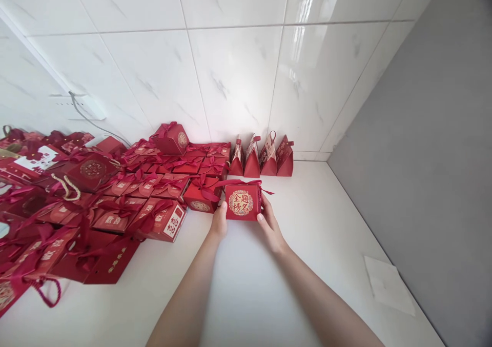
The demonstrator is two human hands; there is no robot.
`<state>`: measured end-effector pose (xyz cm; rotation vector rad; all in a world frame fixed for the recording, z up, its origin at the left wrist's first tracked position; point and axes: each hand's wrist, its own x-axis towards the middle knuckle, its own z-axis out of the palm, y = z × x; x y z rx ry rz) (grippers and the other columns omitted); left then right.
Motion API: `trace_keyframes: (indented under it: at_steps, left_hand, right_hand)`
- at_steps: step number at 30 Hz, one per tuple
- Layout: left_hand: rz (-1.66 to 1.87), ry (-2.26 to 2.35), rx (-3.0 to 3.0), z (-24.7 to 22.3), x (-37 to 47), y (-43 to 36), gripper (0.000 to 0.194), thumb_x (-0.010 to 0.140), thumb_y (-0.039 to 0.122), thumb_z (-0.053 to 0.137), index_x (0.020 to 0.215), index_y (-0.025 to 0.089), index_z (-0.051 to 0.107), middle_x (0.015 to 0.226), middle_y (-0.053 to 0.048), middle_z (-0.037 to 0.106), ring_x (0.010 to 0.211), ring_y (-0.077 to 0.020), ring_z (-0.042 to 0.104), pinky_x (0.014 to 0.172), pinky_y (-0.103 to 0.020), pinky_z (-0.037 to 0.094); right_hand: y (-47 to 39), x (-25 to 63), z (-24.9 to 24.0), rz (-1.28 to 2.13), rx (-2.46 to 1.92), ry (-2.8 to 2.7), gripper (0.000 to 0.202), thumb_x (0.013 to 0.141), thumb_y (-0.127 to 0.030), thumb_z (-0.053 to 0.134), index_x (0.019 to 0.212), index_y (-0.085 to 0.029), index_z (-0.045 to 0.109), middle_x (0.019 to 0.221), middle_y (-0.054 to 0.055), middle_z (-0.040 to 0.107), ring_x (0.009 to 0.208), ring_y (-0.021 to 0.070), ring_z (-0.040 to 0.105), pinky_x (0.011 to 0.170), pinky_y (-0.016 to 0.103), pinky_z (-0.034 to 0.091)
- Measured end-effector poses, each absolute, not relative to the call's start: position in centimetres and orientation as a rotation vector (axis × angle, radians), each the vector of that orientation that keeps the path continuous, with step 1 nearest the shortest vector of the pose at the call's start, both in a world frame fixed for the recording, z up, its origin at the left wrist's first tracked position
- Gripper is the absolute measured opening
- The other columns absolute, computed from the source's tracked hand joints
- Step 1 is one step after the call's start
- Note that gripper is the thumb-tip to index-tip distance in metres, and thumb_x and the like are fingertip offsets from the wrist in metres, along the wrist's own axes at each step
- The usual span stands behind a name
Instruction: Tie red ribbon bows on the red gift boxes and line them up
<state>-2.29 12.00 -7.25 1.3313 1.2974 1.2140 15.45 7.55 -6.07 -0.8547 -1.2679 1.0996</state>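
Observation:
A red gift box (241, 202) with a round gold emblem, gold characters and a ribbon on top is held between my two hands, its front turned toward me. My left hand (220, 221) grips its left side, thumb at the front edge. On the opposite side my right hand (270, 226) closes round the lower right corner, with its fingers partly hidden behind the box. Just left of it sits another red ribboned box (202, 195), close to my left hand. Whether the held box touches the white surface (246, 285) I cannot tell.
Many red boxes with ribbons (154, 187) crowd the left, with one box (171, 139) stacked on top. Several triangular red boxes (252, 158) stand against the tiled wall (234, 80). A power strip (80, 106) with a cable is behind. A pale square (388, 284) lies right, by a grey panel (430, 157).

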Motion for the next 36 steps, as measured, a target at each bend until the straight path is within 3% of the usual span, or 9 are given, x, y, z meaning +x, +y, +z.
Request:
trace_keyframes:
  at_steps: [2,6,10,12,17,21,29,33,36]
  left_hand:
    - [1.227,1.33,1.343,-6.9,-2.1,11.9,0.063,0.093,0.061,0.032,0.126,0.015,0.059,0.127,-0.014,0.063,0.124,-0.0286,0.055,0.109,-0.043,0.04]
    - [1.372,1.324,1.402,-6.0,-1.2,11.2,0.06,0.092,0.051,0.048,0.142,0.019,0.038,0.137,-0.015,0.053,0.128,-0.0254,0.05,0.109,-0.041,0.038]
    - [1.292,1.1,1.427,-5.5,-0.7,10.7,0.078,0.082,0.045,0.065,0.148,0.024,0.028,0.154,-0.014,0.032,0.134,-0.0295,0.044,0.106,-0.041,0.043]
    - [1.265,1.103,1.372,-5.5,-0.8,10.8,0.081,0.078,0.045,0.07,0.147,0.024,0.031,0.152,-0.014,0.035,0.134,-0.0312,0.043,0.105,-0.042,0.044]
    - [1.256,1.064,1.178,-6.0,-1.4,11.4,0.068,0.086,0.057,0.053,0.144,0.024,0.037,0.145,-0.012,0.046,0.124,-0.0321,0.054,0.093,-0.045,0.054]
    - [1.246,1.031,1.235,-6.5,-1.5,11.7,0.074,0.084,0.063,0.052,0.144,0.024,0.037,0.148,-0.013,0.042,0.123,-0.033,0.054,0.09,-0.045,0.056]
    - [1.179,0.938,1.272,-6.6,-1.6,11.8,0.077,0.082,0.07,0.051,0.141,0.021,0.043,0.135,-0.015,0.057,0.118,-0.0329,0.057,0.094,-0.046,0.052]
    - [1.156,0.8,0.872,-5.8,-0.8,11.5,0.083,0.081,0.08,0.032,0.138,0.021,0.046,0.124,-0.013,0.064,0.112,-0.0313,0.059,0.092,-0.048,0.049]
    - [1.126,0.672,0.643,-5.3,-0.2,10.8,0.076,0.085,0.076,0.022,0.128,0.022,0.055,0.116,-0.013,0.066,0.099,-0.0277,0.062,0.084,-0.043,0.049]
  right_hand:
    - [7.6,15.2,-6.4,1.063,-0.885,-1.221,0.07,0.091,-0.043,0.058,0.15,-0.03,0.024,0.158,0.005,0.026,0.144,0.024,0.029,0.118,0.044,0.027]
    - [7.9,14.8,-6.9,0.971,-1.007,-1.01,0.088,0.083,-0.042,0.068,0.152,-0.03,0.015,0.151,0.013,0.036,0.129,0.0265,0.049,0.104,0.048,0.045]
    - [7.6,15.0,-6.4,0.953,-1.001,-1.025,0.062,0.087,-0.043,0.062,0.142,-0.024,0.04,0.138,0.014,0.053,0.124,0.0266,0.053,0.101,0.046,0.048]
    - [7.3,15.2,-6.0,0.956,-0.977,-1.133,0.05,0.091,-0.043,0.057,0.137,-0.024,0.049,0.139,0.011,0.053,0.128,0.0266,0.05,0.105,0.046,0.045]
    - [7.1,15.4,-5.5,1.057,-0.911,-1.297,0.054,0.094,-0.045,0.053,0.145,-0.031,0.04,0.156,0.002,0.032,0.144,0.025,0.03,0.115,0.046,0.034]
    - [7.6,15.2,-5.6,1.224,-0.806,-1.285,0.065,0.093,-0.046,0.053,0.151,-0.033,0.026,0.158,0.001,0.028,0.139,0.0243,0.039,0.113,0.043,0.038]
    - [7.4,15.5,-6.0,1.106,-0.918,-1.231,0.065,0.092,-0.054,0.049,0.15,-0.03,0.031,0.157,0.004,0.03,0.135,0.0271,0.042,0.107,0.044,0.043]
    - [6.9,15.4,-5.9,1.023,-0.845,-1.236,0.061,0.095,-0.056,0.041,0.15,-0.034,0.026,0.155,0.007,0.03,0.117,0.0269,0.056,0.095,0.046,0.049]
    - [6.9,15.3,-6.1,0.935,-0.925,-1.111,0.055,0.097,-0.05,0.039,0.147,-0.035,0.026,0.147,0.01,0.038,0.099,0.0223,0.062,0.083,0.042,0.052]
